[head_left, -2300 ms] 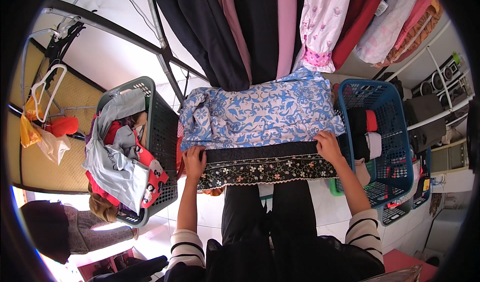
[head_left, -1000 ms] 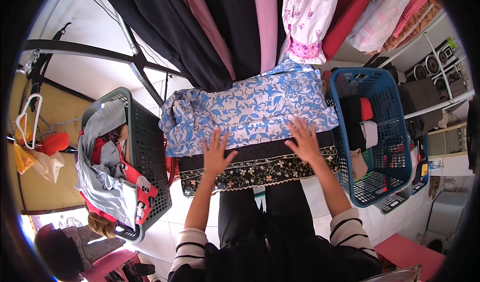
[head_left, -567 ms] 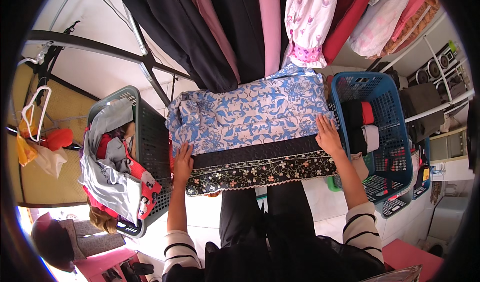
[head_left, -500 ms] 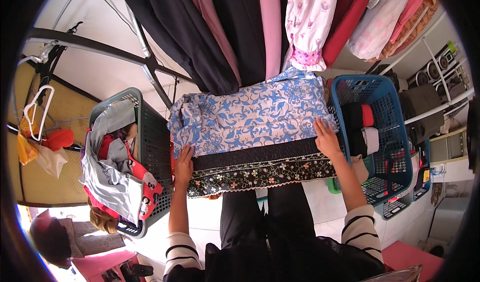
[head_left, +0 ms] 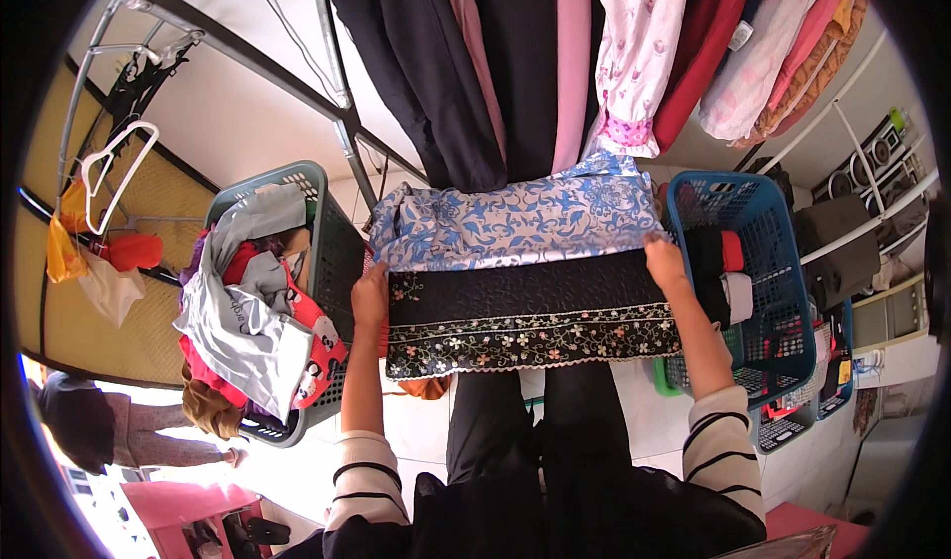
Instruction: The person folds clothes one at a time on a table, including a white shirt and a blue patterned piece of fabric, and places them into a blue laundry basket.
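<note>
A white cloth with blue leafy print (head_left: 515,217) lies spread in front of me. Its near edge is pinched at the left corner by my left hand (head_left: 371,296) and at the right corner by my right hand (head_left: 666,260). Both hands are closed, with the edge stretched between them and slightly raised. Partly under it, on my side, lies a black cloth (head_left: 535,289) with a band of embroidered flowers and a scalloped pale border. What supports these cloths is hidden.
A dark green laundry basket (head_left: 337,232) heaped with clothes stands at left. At right is a blue basket (head_left: 728,184) with folded clothes. Trousers (head_left: 515,83) and other garments hang from above at the far side. A white hanger (head_left: 119,172) hangs by a metal frame (head_left: 243,44).
My hands have gone from lying flat on the blue-and-white cloth to gripping its near edge. That edge has shifted away from me, uncovering more black cloth. The whole view has shifted slightly.
</note>
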Tool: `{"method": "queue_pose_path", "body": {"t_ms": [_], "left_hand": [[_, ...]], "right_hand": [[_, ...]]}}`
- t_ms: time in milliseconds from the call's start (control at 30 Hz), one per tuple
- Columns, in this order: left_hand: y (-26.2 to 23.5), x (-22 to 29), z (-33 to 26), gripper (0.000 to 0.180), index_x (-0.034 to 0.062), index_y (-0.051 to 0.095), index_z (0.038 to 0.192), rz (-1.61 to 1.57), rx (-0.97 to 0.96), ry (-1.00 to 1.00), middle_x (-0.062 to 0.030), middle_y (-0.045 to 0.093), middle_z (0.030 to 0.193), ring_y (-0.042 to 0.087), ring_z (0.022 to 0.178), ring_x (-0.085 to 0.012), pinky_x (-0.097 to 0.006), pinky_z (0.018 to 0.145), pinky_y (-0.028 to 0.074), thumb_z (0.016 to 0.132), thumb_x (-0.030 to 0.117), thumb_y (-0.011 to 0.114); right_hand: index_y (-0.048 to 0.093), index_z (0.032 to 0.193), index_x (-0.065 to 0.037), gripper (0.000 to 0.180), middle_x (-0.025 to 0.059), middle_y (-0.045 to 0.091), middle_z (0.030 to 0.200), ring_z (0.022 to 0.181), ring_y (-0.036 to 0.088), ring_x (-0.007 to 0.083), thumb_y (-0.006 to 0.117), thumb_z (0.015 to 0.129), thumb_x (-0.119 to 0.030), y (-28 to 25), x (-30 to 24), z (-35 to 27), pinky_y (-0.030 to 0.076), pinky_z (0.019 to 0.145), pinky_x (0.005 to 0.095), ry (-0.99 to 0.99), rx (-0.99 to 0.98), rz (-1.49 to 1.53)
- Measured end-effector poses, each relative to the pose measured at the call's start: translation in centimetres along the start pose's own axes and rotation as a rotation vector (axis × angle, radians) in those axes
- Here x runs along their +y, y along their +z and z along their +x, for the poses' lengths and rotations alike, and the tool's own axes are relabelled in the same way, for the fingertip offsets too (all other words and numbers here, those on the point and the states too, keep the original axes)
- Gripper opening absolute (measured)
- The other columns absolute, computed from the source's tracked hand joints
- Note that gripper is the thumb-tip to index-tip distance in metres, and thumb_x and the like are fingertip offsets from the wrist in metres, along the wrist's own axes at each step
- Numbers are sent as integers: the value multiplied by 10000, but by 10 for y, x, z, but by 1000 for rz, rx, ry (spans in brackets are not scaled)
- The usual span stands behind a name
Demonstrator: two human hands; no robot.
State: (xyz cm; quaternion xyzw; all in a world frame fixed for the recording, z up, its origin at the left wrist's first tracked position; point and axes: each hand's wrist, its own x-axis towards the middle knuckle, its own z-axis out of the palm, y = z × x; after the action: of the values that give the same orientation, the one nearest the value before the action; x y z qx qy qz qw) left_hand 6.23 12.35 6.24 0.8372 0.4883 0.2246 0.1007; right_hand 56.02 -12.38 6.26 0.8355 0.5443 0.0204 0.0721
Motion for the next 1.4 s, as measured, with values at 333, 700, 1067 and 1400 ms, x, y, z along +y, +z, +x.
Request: {"method": "queue_pose_path", "body": {"t_ms": [333,700,1067,1400], "left_hand": [[15,-13,-76,270,0,613,1050,-115,102,66,-171,604,1122,570,1071,-313,-380,896,469,816,-41,486],[33,-16,-71,333,6,609,1088,-69,8,-28,-206,584,1131,575,1038,-337,-394,875,466,802,-50,447],[60,98,-53,457,54,482,1219,-173,60,208,-155,489,1262,433,1196,-339,-492,1019,288,773,46,583],[79,37,-66,585,99,247,1428,222,-161,10,-156,174,1491,146,1380,-321,-583,1068,75,933,363,413]], "right_hand": [[535,1183,9,376,164,578,1179,953,624,291,481,815,-48,8,-3,-75,520,800,358,-81,246,152],[439,1286,-15,525,128,421,1361,1243,409,291,539,771,4,83,21,-77,346,1033,371,21,138,195],[345,1369,-59,532,162,262,1448,1338,220,372,489,894,-249,38,-78,-66,171,1060,577,-2,265,434],[374,1365,-146,584,97,287,1450,1339,257,303,506,881,-445,56,-84,-46,155,1056,598,3,164,396]]}}
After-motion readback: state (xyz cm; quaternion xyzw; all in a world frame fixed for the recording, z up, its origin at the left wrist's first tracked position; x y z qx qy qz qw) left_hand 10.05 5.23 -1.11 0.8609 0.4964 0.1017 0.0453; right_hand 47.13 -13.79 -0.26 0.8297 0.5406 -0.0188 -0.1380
